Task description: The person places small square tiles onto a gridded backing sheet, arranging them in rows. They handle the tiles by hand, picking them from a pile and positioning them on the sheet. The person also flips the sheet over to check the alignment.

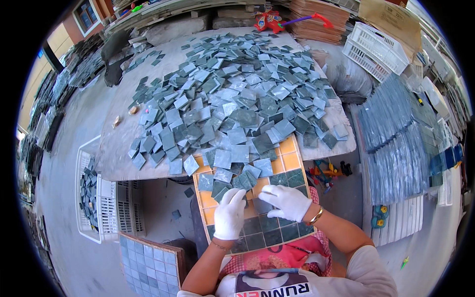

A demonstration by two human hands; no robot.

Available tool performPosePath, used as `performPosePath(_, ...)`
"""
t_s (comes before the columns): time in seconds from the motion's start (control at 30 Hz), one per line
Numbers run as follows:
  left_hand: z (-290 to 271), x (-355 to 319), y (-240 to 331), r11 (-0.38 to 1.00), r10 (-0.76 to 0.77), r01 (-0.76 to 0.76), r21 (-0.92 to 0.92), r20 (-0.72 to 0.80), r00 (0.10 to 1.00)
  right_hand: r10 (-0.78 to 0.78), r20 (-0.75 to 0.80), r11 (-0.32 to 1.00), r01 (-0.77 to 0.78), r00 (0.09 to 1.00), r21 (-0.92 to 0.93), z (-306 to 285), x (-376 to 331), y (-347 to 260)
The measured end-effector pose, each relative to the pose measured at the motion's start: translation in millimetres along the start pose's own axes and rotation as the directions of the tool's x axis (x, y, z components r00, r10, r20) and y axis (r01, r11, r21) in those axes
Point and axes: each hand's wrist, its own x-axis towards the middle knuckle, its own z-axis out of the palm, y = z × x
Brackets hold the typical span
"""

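A grid board (pixel 292 161) with orange squares and pale dividers lies across my lap, tilted under the table edge. Dark green square stone tiles (pixel 273 236) fill its near rows and part of its right side; loose tiles cover its far left. My left hand (pixel 230 214), in a white glove, is closed over the board's middle, fingertips together beside loose tiles; what they hold is hidden. To its right, my gloved right hand (pixel 287 202) has fingers and thumb on a grey-green stone tile (pixel 262 207) at the grid.
A large heap of loose stone tiles (pixel 237 99) covers the table (pixel 118 153). A white crate (pixel 101 208) holding tiles stands at left, near a tiled panel (pixel 148 265). Wrapped stacks (pixel 393 143) stand at right. A red toy (pixel 269 21) lies at the far edge.
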Motion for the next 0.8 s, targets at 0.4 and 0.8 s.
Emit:
performPosePath(0.4, -12.1, -0.5, -16.4, 0.927, 0.108, -0.176, 0.33, 0.211, 0.971, -0.013, -0.065, 0.986, 0.002, 0.998, -0.169, 15.8, -11.9, -13.6)
performPosePath(0.8, -7.9, -66.5, 28.5, 0.935, 0.217, -0.288, 0.207, 0.307, 0.927, 0.166, -0.177, 0.977, -0.186, 0.97, -0.105, 17.2, -8.2, -15.2)
